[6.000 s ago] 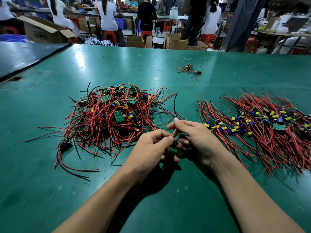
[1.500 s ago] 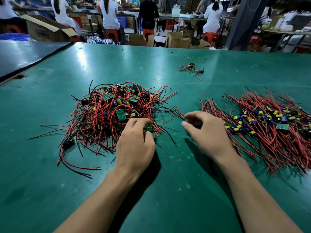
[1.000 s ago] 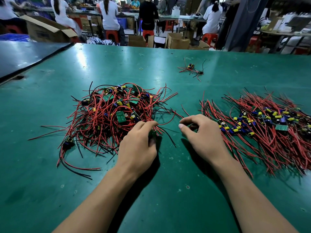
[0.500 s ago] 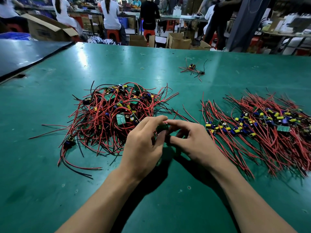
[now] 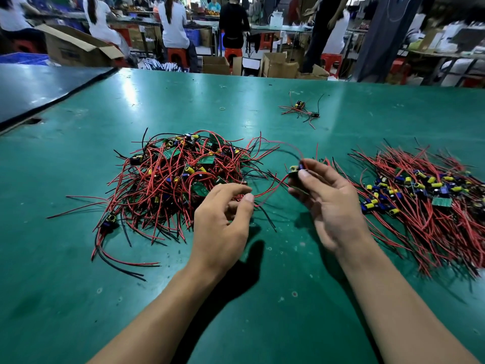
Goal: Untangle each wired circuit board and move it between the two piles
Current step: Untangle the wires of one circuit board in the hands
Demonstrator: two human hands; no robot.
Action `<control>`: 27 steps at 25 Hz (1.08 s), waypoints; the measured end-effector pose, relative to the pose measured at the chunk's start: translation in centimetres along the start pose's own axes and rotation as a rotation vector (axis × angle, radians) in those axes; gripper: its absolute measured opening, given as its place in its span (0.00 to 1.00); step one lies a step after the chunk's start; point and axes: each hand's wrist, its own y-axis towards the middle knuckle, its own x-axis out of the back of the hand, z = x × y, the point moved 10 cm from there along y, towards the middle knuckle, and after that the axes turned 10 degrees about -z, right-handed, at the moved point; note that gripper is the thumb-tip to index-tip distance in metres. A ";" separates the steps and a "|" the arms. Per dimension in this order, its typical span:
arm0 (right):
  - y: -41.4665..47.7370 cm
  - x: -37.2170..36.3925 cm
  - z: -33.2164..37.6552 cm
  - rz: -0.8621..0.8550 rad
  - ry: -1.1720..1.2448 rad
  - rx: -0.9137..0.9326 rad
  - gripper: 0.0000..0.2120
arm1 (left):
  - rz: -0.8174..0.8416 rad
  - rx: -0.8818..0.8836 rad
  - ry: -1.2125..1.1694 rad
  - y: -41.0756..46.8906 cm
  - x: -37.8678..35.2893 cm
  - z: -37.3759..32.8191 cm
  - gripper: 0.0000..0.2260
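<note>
Since half a second ago the hands have drawn apart from the edge of the heap. The right hand [image 5: 333, 206] now carries a small green circuit board [image 5: 295, 170] clear of the green worktop [image 5: 262, 298], at centre frame between the two piles.

Board: held tilted, with its yellow and blue capacitors facing the upper left of the frame. Fingers cover much of it, so its long axis cannot be told. Its wires trail leftward to the tangled heap of red and black wired boards [image 5: 173, 179] at centre left.

Right hand: palm turned left, thumb and fingertips pinching the board, remaining fingers loosely spread.

Left hand [image 5: 220, 219]: back uppermost, thumb and forefinger curled and pinching a red lead [image 5: 270, 189] that runs right to the board.

A combed-out pile of red-wired boards [image 5: 425, 200] lies at right.
</note>
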 end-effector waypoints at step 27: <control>-1.5 -2.0 -2.6 0.280 -0.314 -0.097 0.12 | 0.326 0.680 -0.548 -2.8 -4.2 3.0 0.17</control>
